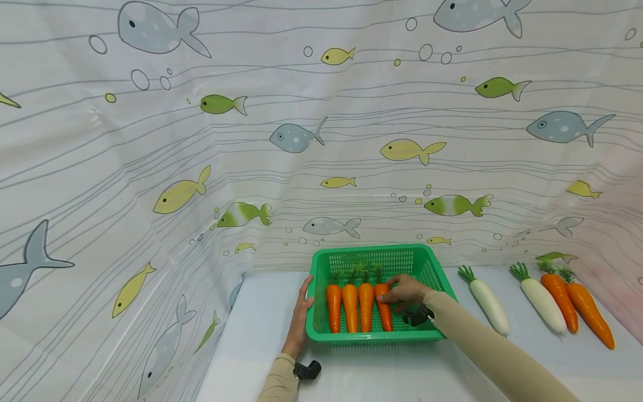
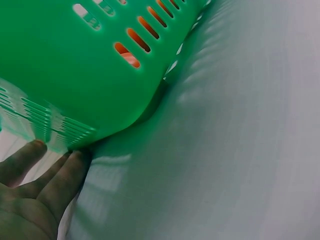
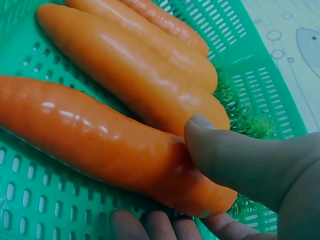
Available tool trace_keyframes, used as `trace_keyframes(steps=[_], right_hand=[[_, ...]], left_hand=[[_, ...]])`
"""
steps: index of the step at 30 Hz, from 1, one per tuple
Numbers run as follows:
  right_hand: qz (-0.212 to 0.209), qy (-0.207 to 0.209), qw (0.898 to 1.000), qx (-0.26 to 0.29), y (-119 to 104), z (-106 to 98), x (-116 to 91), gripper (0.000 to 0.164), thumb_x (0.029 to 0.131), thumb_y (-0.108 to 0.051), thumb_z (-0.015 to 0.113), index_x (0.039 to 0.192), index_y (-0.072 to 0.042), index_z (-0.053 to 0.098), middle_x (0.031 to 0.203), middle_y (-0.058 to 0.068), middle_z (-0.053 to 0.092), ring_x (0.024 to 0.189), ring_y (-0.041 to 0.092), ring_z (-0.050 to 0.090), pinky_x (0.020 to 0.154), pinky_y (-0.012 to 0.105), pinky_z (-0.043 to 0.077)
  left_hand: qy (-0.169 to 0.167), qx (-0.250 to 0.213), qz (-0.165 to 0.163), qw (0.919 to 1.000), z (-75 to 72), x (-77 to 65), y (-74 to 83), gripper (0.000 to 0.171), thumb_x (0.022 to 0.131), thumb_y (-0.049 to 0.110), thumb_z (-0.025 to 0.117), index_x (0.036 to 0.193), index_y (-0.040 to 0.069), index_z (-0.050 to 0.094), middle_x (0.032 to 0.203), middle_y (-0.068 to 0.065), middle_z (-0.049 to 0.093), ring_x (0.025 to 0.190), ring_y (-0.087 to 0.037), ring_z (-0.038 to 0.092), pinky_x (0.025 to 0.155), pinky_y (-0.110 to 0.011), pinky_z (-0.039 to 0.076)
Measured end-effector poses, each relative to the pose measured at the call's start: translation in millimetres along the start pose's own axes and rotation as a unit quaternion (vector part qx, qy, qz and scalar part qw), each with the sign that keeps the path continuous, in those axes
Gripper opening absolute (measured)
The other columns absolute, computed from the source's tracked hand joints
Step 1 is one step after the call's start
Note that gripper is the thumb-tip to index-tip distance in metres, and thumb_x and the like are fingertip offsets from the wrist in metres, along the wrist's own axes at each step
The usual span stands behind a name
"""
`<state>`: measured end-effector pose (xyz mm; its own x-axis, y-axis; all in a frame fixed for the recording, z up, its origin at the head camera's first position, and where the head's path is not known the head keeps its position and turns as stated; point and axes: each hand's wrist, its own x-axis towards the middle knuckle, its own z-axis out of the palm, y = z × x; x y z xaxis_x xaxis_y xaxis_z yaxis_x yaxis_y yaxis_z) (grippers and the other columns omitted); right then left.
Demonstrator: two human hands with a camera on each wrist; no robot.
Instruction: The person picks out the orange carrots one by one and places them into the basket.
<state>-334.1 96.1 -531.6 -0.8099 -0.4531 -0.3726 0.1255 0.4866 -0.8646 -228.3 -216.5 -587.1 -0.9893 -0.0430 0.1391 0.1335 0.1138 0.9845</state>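
A green plastic basket (image 1: 372, 336) stands on the table with several orange carrots in a row inside, green tops toward the back wall. My right hand (image 1: 408, 291) reaches into it and pinches the rightmost carrot (image 1: 385, 317) near its top. In the right wrist view the thumb (image 3: 235, 157) lies over that carrot (image 3: 95, 137), with fingers on its other side. Beside it are the other carrots (image 3: 135, 65). My left hand (image 1: 300, 315) touches the basket's left side. Its fingers look extended against the basket wall (image 2: 90, 90) in the left wrist view.
Right of the basket, two white radishes (image 1: 488, 304) with green tops lie on the white table (image 1: 251, 312). Two more carrots (image 1: 591, 315) lie at the far right. A fish-patterned sheet (image 1: 351, 195) hangs behind the table and along the left side.
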Motion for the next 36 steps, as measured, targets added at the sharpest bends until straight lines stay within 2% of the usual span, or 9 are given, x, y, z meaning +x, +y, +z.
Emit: trace_keyframes(steps=[6,12,17,26,31,36], right_hand=[[0.007,0.006,1.0,0.002,-3,0,-3,0.076,0.094,-0.018,0.081,0.15,0.015,0.041,0.125,0.03,0.066,0.107,0.037,0.072,0.081,0.048,0.064],[0.005,0.026,0.999,-0.035,-9,-3,-11,0.081,0.093,-0.022,0.082,0.152,0.013,0.041,0.141,0.038,0.055,0.101,0.041,0.074,0.082,0.049,0.063],[-0.022,0.03,0.997,-0.066,-16,-14,-23,0.08,0.095,-0.024,0.081,0.153,0.013,0.042,0.152,0.04,0.046,0.11,0.046,0.071,0.088,0.052,0.062],[-0.101,0.081,0.989,-0.076,-21,-54,-53,0.072,0.097,-0.032,0.078,0.152,0.006,0.05,0.154,0.034,0.049,0.131,0.047,0.059,0.1,0.051,0.057],[-0.119,0.12,0.975,-0.143,-17,-82,-73,0.069,0.099,-0.036,0.075,0.15,0.005,0.053,0.152,0.031,0.054,0.133,0.049,0.059,0.098,0.05,0.058],[-0.109,0.159,0.962,-0.191,-10,-109,-98,0.066,0.1,-0.038,0.073,0.148,0.005,0.056,0.15,0.031,0.056,0.133,0.052,0.059,0.098,0.052,0.058]], left_hand=[[0.001,0.001,0.001,1.0,-0.8,-0.2,-1.3,0.058,0.112,0.036,0.029,0.17,0.037,0.022,0.179,-0.006,0.015,0.161,-0.039,0.025,0.123,-0.061,0.026],[0.002,0.004,-0.003,1.0,-1.1,-0.2,-1.8,0.058,0.112,0.036,0.028,0.169,0.038,0.022,0.179,-0.006,0.016,0.161,-0.039,0.026,0.122,-0.062,0.027],[0.001,0.003,-0.002,1.0,-1.1,-0.4,-0.7,0.058,0.112,0.037,0.028,0.169,0.038,0.022,0.179,-0.006,0.016,0.161,-0.039,0.025,0.122,-0.063,0.026],[-0.003,0.007,0.004,1.0,0.5,0.4,-5.6,0.057,0.112,0.038,0.028,0.169,0.038,0.022,0.179,-0.006,0.016,0.161,-0.039,0.025,0.122,-0.064,0.025],[-0.003,0.005,0.002,1.0,-0.2,1.7,-5.6,0.057,0.113,0.036,0.027,0.169,0.038,0.022,0.179,-0.005,0.015,0.161,-0.038,0.024,0.123,-0.064,0.024],[-0.004,-0.008,-0.008,0.9999,-0.8,2.2,-4.8,0.057,0.112,0.036,0.028,0.169,0.039,0.022,0.179,-0.005,0.014,0.162,-0.039,0.023,0.124,-0.063,0.024]])
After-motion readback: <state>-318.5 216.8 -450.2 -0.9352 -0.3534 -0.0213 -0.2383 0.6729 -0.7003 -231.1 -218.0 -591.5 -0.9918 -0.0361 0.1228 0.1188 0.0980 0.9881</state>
